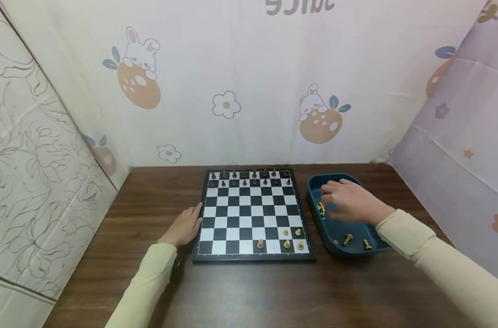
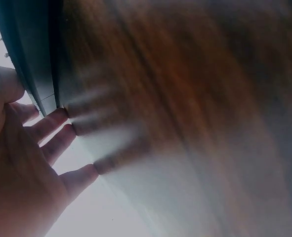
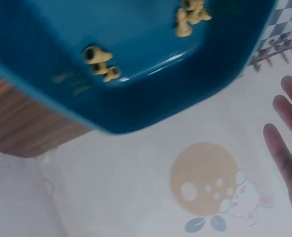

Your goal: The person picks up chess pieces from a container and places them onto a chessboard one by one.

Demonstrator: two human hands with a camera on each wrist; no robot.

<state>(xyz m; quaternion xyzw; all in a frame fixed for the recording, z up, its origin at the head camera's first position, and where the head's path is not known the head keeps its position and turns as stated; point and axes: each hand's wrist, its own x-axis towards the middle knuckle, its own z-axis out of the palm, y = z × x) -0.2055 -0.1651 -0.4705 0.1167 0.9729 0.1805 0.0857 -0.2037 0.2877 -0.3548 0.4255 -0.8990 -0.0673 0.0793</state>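
A black-and-white chessboard (image 1: 249, 209) lies on the table. Dark chess pieces fill its two far rows, and several cream pieces (image 1: 287, 244) stand at the near right corner. With fingers extended, my left hand (image 1: 184, 227) rests on the wood and touches the board's left edge; the left wrist view shows those fingertips (image 2: 69, 129) by the dark board side. Above the blue tray (image 1: 328, 248) hovers my right hand (image 1: 351, 202), its fingers loosely spread with nothing seen in them. Cream chess pieces (image 3: 184, 22) lie in the tray, some near its left wall.
The brown wooden table (image 1: 232, 291) carries board and tray side by side, a narrow gap between them. Behind it hangs a pale cloth (image 1: 257, 136) printed with rabbits and flowers. A patterned panel (image 1: 35, 150) stands at the left.
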